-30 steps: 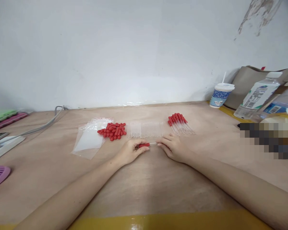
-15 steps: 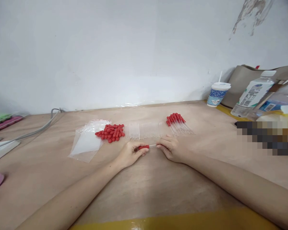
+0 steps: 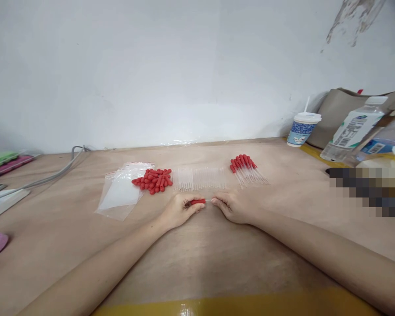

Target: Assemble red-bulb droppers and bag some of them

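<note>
My left hand [image 3: 180, 208] is closed around a red rubber dropper bulb [image 3: 198, 202], its open end facing right. A thin clear dropper tube [image 3: 208, 201] runs from that end into the fingers of my right hand [image 3: 232, 206], which pinch it. Just beyond my hands lies a row of loose clear dropper tubes [image 3: 200, 177]. Left of the row is a pile of red bulbs [image 3: 154, 181]. To the right, several droppers [image 3: 246, 169] with red bulbs on their tubes lie side by side.
Clear zip bags [image 3: 120, 195] lie left of the pile. A grey cable [image 3: 57, 173] crosses the left side. At the back right stand a blue paper cup [image 3: 301, 131], a tilted plastic bottle [image 3: 353, 127] and a grey bag [image 3: 329, 109]. A white wall [image 3: 184, 70] closes the back.
My right hand has come slightly closer to my left, so less of the tube shows between bulb and fingers. The whole view has shifted a little.
</note>
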The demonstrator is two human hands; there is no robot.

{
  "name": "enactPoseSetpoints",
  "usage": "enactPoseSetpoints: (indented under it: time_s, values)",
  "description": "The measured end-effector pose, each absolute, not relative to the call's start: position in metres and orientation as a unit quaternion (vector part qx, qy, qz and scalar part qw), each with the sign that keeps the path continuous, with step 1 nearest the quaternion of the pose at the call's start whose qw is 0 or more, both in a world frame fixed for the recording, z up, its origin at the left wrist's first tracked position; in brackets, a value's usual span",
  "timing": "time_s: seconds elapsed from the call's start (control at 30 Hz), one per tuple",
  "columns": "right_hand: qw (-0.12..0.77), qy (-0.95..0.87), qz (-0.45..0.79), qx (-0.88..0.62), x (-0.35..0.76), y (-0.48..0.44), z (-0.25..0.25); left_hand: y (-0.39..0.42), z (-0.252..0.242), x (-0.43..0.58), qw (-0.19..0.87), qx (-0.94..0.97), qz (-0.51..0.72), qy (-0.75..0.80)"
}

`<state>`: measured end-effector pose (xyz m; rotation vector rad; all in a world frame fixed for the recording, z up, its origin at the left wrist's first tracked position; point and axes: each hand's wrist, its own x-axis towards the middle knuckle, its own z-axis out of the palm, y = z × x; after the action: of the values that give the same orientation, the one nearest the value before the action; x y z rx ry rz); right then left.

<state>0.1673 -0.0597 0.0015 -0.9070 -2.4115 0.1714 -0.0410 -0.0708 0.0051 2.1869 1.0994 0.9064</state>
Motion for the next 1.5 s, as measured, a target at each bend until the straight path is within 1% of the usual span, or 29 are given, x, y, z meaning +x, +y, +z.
enactPoseSetpoints:
  time_s: [0.23, 0.33, 0.4, 0.5, 0.63, 0.73, 0.83, 0.97, 1.07, 1.2, 1.37, 1.5]
  values:
    - [0.243, -0.896, 0.106, -0.356, 0.163, -0.059, 0.008, -0.068, 0.008, -0.042, 0.241, 0.82, 0.336, 0.395]
    - [0.229, -0.895, 0.121, -0.364, 0.163, -0.063, 0.015, -0.07, 0.01, -0.045, 0.207, 0.827, 0.335, 0.4]
    - [0.227, -0.888, 0.127, -0.379, 0.168, -0.064, 0.023, -0.072, 0.01, -0.049, 0.169, 0.815, 0.36, 0.421]
    - [0.232, -0.858, 0.142, -0.436, 0.185, -0.055, 0.037, -0.076, 0.008, -0.053, 0.115, 0.808, 0.37, 0.444]
    - [0.242, -0.771, 0.162, -0.567, 0.213, -0.022, 0.054, -0.079, 0.007, -0.053, 0.084, 0.853, 0.311, 0.41]
    - [0.251, -0.704, 0.092, -0.658, 0.222, 0.001, 0.055, -0.08, 0.007, -0.051, 0.079, 0.855, 0.308, 0.409]
    - [0.224, -0.669, 0.039, -0.707, 0.221, 0.011, 0.047, -0.08, 0.008, -0.05, 0.084, 0.858, 0.304, 0.407]
    - [0.172, -0.674, 0.0, -0.718, 0.217, 0.012, 0.035, -0.078, 0.009, -0.05, 0.088, 0.865, 0.306, 0.388]
    - [0.174, -0.684, -0.011, -0.708, 0.211, 0.01, 0.032, -0.076, 0.009, -0.049, 0.092, 0.867, 0.306, 0.383]
    - [0.178, -0.709, 0.008, -0.683, 0.193, 0.006, 0.034, -0.075, 0.009, -0.049, 0.096, 0.87, 0.304, 0.377]
    - [0.095, -0.712, 0.054, -0.693, 0.173, 0.007, 0.036, -0.075, 0.01, -0.049, 0.101, 0.869, 0.303, 0.377]
    - [0.066, -0.705, 0.061, -0.704, 0.164, 0.015, 0.036, -0.075, 0.009, -0.049, 0.096, 0.87, 0.305, 0.376]
